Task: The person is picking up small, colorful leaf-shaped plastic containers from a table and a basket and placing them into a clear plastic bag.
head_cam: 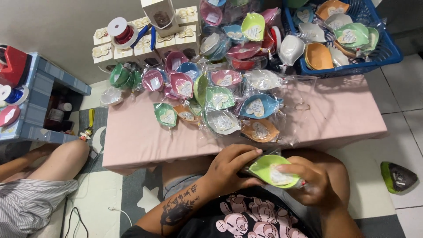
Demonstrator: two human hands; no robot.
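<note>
Both my hands hold a light green leaf-shaped dish point(269, 169) in clear plastic wrap, close to my lap below the table's near edge. My left hand point(231, 165) grips its left side with fingers curled over the top. My right hand point(310, 180) clasps its right end, thumb across the white heart-shaped tag on it. Several more wrapped dishes point(260, 106) in green, blue, pink and orange lie piled on the pink table point(141, 141) in front of me.
A blue basket point(390, 53) holding wrapped dishes sits at the table's far right. Small white gift boxes point(134, 44) and a red ribbon spool point(120, 30) stand at the back. Another person's leg point(57, 161) rests at left near a blue checked shelf point(42, 88). A dark green dish point(398, 176) lies on the floor.
</note>
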